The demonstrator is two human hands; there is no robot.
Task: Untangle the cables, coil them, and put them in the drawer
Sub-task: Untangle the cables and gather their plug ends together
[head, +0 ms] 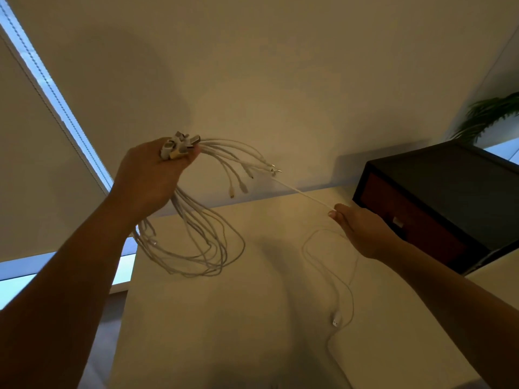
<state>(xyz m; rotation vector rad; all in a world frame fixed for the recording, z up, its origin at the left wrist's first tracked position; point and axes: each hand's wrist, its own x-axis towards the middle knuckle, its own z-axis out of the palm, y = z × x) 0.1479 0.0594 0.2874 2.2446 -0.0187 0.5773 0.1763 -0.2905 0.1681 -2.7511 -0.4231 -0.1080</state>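
White cable bundle clamped in left hand, fingers curled round the plug ends sticking up out of the fist. Loops hanging below the hand, above the pale table; loose connector tips fanned out to the right. Off to the right, right hand pinching a single cable between thumb and fingertips, line stretched taut from the bundle's tips down to the pinch. Rest of that cable trailing slack onto the table, white plug lying on the surface. Both hands up off the table, well apart. Dark drawer unit on the table's far right, reddish-brown drawer front facing the hands, looks closed. Green plant behind it. Bright window strip at left.
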